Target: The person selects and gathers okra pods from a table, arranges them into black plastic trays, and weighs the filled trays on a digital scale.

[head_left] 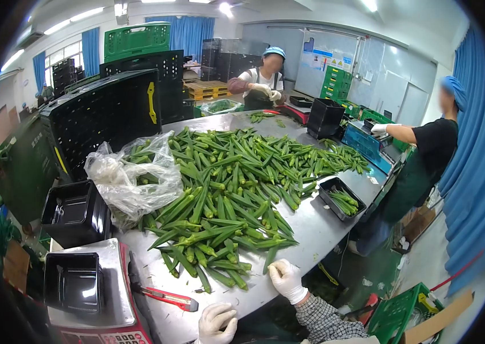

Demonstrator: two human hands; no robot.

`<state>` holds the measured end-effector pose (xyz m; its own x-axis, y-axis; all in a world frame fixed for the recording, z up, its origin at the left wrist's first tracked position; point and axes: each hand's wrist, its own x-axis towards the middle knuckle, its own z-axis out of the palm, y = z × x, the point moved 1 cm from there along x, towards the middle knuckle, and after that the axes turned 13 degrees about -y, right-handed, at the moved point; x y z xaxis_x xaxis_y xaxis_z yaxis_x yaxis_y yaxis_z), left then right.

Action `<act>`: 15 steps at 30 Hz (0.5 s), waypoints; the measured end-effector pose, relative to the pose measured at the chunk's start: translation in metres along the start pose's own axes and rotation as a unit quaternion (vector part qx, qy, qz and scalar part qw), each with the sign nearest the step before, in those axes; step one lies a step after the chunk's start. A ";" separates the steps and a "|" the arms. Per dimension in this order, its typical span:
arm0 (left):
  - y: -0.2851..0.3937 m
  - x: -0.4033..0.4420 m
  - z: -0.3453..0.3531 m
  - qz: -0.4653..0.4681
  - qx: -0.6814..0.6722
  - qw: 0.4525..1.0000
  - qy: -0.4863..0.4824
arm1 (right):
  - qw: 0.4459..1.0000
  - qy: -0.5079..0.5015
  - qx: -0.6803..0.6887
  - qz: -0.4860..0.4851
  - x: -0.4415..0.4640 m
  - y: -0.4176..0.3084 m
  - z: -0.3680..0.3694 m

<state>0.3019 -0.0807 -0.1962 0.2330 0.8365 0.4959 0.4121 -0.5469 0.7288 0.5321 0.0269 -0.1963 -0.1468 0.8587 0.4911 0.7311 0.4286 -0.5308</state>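
Note:
My right hand [287, 281], in a white glove, is at the near table edge. Its fingers are closed at the side of a single okra pod [270, 260], which they appear to pinch. My left hand [217, 324], also gloved, is lower and further left, with loosely curled fingers, thumb apart and nothing visible in it. A big heap of green okra [236, 178] covers the middle of the metal table. Left of my left hand lies a red utility knife [168, 298]. An empty black tray [73, 282] rests on a scale [117, 286].
Stacked black trays [76, 209] and a clear plastic bag [133, 180] border the heap's left side. A black tray with okra [341, 198] sits on the right. Two co-workers, one at the far side [262, 80] and one at right [431, 143], stand around the table [305, 243].

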 end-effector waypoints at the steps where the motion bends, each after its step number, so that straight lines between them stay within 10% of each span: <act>1: -0.001 -0.001 0.000 0.001 -0.004 1.000 0.002 | 1.000 0.002 -0.007 -0.001 0.000 -0.002 0.000; 15: -0.014 -0.009 0.011 0.003 -0.028 1.000 0.007 | 0.999 -0.016 -0.008 0.035 -0.003 0.003 0.004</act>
<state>0.3038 -0.0803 -0.2158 0.2225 0.8333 0.5061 0.3600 -0.5526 0.7516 0.5320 0.0267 -0.2015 -0.1158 0.8950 0.4307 0.7503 0.3629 -0.5525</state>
